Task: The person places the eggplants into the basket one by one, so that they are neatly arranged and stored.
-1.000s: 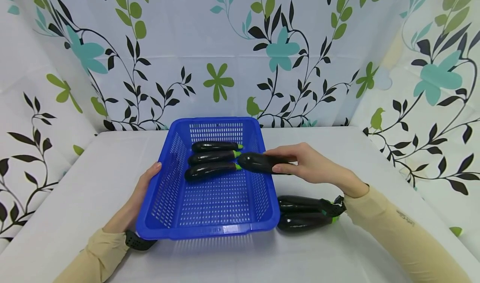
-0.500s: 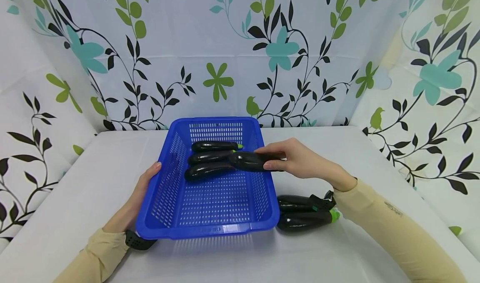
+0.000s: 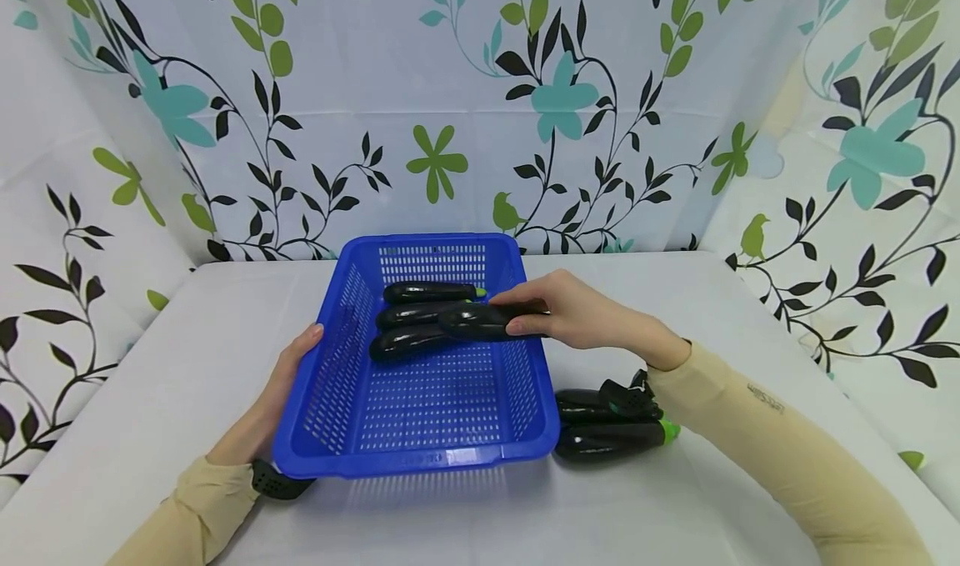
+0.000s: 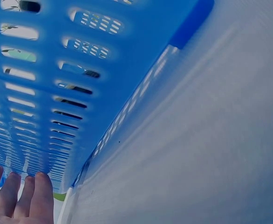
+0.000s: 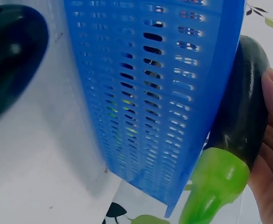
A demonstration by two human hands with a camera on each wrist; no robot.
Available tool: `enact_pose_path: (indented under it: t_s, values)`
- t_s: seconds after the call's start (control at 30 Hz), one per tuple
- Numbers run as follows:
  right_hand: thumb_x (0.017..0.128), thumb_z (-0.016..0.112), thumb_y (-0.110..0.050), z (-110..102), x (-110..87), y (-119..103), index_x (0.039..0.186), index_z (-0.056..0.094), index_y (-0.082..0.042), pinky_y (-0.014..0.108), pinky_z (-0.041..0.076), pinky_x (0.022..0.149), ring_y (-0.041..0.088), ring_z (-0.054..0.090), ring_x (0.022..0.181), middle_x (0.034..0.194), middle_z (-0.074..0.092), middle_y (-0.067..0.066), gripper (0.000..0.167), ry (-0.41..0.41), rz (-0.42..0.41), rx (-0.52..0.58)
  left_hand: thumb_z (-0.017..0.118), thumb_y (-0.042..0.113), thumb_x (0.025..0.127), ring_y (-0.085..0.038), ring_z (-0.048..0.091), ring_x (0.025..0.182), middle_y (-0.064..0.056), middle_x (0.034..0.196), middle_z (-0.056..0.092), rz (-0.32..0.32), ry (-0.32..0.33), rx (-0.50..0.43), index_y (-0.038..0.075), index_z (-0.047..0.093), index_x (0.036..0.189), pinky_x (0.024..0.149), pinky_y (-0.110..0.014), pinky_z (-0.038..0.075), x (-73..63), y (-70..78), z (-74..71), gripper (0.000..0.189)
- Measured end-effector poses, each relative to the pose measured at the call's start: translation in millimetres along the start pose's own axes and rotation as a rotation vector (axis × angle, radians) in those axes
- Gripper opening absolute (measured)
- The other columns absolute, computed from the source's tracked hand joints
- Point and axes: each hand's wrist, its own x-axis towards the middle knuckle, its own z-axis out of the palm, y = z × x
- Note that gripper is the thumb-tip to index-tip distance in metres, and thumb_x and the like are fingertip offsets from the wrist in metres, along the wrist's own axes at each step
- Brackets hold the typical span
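Evidently, the right hand point(image 3: 581, 309) pinches one eggplant point(image 3: 474, 323) (thumb on the near side, fingers opposite) on its stem-side half, leaving the blunt end free, left of the fingertips and over the blue basket point(image 3: 427, 461). The left hand point(image 3: 281, 370) grips that basket's side, thumb at rim, fingers straight outside, presumably steadying it. Two loose eggplants point(image 3: 603, 442) lie below the right wrist.
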Motion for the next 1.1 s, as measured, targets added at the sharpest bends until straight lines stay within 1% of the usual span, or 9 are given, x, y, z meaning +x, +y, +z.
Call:
enact_pose_path:
  t_s: [0.1,0.3,0.4,0.5,0.6,0.77,0.93,1.0,1.1]
  values:
    - [0.094,0.069,-0.012,-1,8.0,-3,0.126,0.068,-0.001,0.025,0.048,0.07,0.01,0.058,0.079,0.101,0.073,0.003,0.033,-0.03,-0.02,-0.035,0.021,0.065,0.098,-0.028,0.047,0.123,-0.02,0.157,0.018,0.002,0.001,0.005,0.035,-0.006,0.16,0.093,-0.048,0.047,0.8,-0.4,-0.5,0.073]
    - [0.095,0.069,-0.014,-1,23.8,-10,0.126,0.068,-0.001,0.023,0.045,0.064,0.008,0.054,0.068,0.093,0.072,0.002,0.034,-0.103,0.011,-0.049,0.02,0.062,0.099,-0.026,0.047,0.122,-0.021,0.155,0.019,0.028,0.005,0.019,0.032,-0.007,0.16,0.094,-0.046,0.046,1.6,-2.3,-1.4,0.073]
    - [0.095,0.069,-0.013,-1,30.2,-14,0.127,0.067,0.0,0.022,0.043,0.062,0.007,0.052,0.065,0.09,0.071,0.001,0.034,-0.129,0.024,-0.045,0.021,0.062,0.099,-0.026,0.047,0.123,-0.021,0.156,0.019,0.036,0.006,0.025,0.032,-0.006,0.16,0.094,-0.046,0.046,1.8,-2.6,-1.7,0.073]
    - [0.095,0.068,-0.013,-1,35.6,-18,0.128,0.066,0.001,0.023,0.042,0.062,0.007,0.052,0.064,0.089,0.071,0.001,0.035,-0.146,0.026,-0.044,0.021,0.063,0.099,-0.028,0.046,0.124,-0.021,0.157,0.018,0.03,0.008,0.029,0.034,-0.006,0.16,0.094,-0.047,0.047,1.3,-1.7,-1.2,0.073]
    - [0.096,0.068,-0.014,-1,40.6,-22,0.128,0.066,0.001,0.022,0.046,0.065,0.007,0.057,0.067,0.093,0.074,0.001,0.036,-0.152,0.024,-0.044,0.021,0.065,0.098,-0.031,0.045,0.125,-0.02,0.159,0.016,0.016,0.006,0.022,0.038,-0.006,0.159,0.093,-0.05,0.048,0.9,-0.7,-1.1,0.072]
    - [0.096,0.069,-0.016,-3,49.9,-31,0.127,0.067,-0.001,0.024,0.054,0.078,0.008,0.065,0.08,0.105,0.075,0.004,0.035,-0.155,0.011,-0.045,0.022,0.066,0.097,-0.032,0.048,0.123,-0.02,0.158,0.017,0.006,0.0,0.0,0.04,-0.004,0.159,0.091,-0.054,0.049,0.6,0.5,-1.5,0.072]
    - [0.096,0.069,-0.017,-3,62.3,-40,0.127,0.067,-0.002,0.025,0.054,0.085,0.008,0.069,0.091,0.11,0.075,0.006,0.035,-0.168,-0.006,-0.051,0.022,0.067,0.097,-0.032,0.048,0.123,-0.021,0.158,0.016,0.002,0.002,0.002,0.04,-0.004,0.159,0.09,-0.054,0.049,-0.4,-0.3,-1.8,0.072]
    - [0.096,0.069,-0.017,-2,67.8,-42,0.126,0.068,-0.003,0.025,0.053,0.086,0.008,0.069,0.092,0.11,0.074,0.006,0.034,-0.178,-0.017,-0.059,0.022,0.067,0.097,-0.032,0.049,0.123,-0.021,0.158,0.017,0.001,0.002,0.0,0.04,-0.004,0.159,0.09,-0.054,0.05,-0.5,-0.3,-1.6,0.072]
    - [0.096,0.069,-0.018,1,75.8,-45,0.126,0.068,-0.004,0.024,0.052,0.084,0.008,0.068,0.09,0.109,0.074,0.004,0.034,-0.193,-0.033,-0.079,0.022,0.066,0.098,-0.031,0.05,0.121,-0.021,0.157,0.019,0.001,0.005,-0.001,0.04,-0.003,0.159,0.09,-0.054,0.05,0.2,0.2,-1.1,0.071]
